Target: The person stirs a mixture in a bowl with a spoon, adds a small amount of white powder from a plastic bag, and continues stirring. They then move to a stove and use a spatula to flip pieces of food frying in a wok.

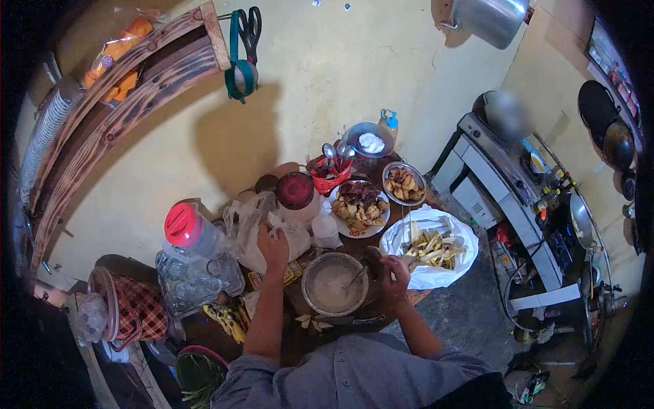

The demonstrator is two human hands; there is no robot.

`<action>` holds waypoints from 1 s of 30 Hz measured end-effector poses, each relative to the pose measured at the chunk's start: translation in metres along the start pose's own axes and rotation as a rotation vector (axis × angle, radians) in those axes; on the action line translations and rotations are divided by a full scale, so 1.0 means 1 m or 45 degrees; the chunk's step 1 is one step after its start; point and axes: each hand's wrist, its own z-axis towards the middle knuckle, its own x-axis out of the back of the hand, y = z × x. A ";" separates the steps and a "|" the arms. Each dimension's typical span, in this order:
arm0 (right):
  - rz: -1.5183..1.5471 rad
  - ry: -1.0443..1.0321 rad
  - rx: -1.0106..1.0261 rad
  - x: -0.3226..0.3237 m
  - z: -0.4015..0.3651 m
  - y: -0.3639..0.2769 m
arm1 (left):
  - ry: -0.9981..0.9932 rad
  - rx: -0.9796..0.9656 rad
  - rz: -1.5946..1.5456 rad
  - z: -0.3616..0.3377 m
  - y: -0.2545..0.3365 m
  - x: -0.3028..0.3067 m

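My left hand [274, 247] rests on a clear plastic bag [248, 228] of pale contents, its fingers at the bag's gathered top. My right hand [395, 275] is closed at the table's right side, on something small and dark that I cannot make out. Between my hands stands a metal bowl [306, 298] of pale batter with a spoon [355, 276] leaning in it. A knife [368, 320] lies in front of the bowl, beside some small pale pieces [312, 323]. Right of my right hand, a white bag [461, 264] lies open with peels in it.
Behind the bowl are a plate of fried food [359, 219], a smaller bowl [405, 184] of fried pieces and a red basket [328, 183] of spoons. A red-lidded jug [184, 225] stands left. A stove [496, 153] is at right; a wooden shelf [170, 68] overhangs upper left.
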 end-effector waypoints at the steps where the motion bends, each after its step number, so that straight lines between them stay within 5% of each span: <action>1: 0.001 0.001 -0.001 0.001 -0.003 0.002 | -0.001 0.000 0.002 -0.002 0.006 0.001; 10: -0.130 -0.683 0.252 0.016 -0.050 0.051 | 0.212 -0.114 -0.073 -0.022 0.069 0.018; 12: -0.139 -0.830 0.219 0.017 -0.054 0.053 | 0.134 -0.540 0.191 0.000 0.059 0.016; 13: -0.139 -0.833 0.220 0.020 -0.053 0.046 | 0.136 -0.537 0.191 0.014 0.066 0.016; 15: -0.160 -0.840 0.136 0.026 -0.046 0.033 | -0.267 -0.753 0.280 0.048 0.084 0.009; 16: -0.162 -0.836 0.145 0.027 -0.044 0.029 | -0.260 -0.760 0.277 0.060 0.090 0.003; 21: -0.088 -0.587 -0.115 0.030 -0.021 -0.004 | -1.130 -0.945 1.146 0.111 0.090 -0.025; 23: -0.074 -0.516 -0.088 0.027 -0.018 -0.005 | -1.294 -1.015 0.962 0.136 0.068 -0.040; 27: -0.037 -0.411 -0.193 0.022 -0.011 -0.006 | -1.128 -0.933 1.157 0.133 0.075 -0.045; 29: -0.063 -0.372 -0.258 0.024 -0.003 -0.014 | -1.050 -0.269 1.239 0.132 0.095 -0.044; 30: -0.106 -0.425 -0.375 0.026 0.004 -0.020 | -1.055 -0.261 1.237 0.129 0.101 -0.038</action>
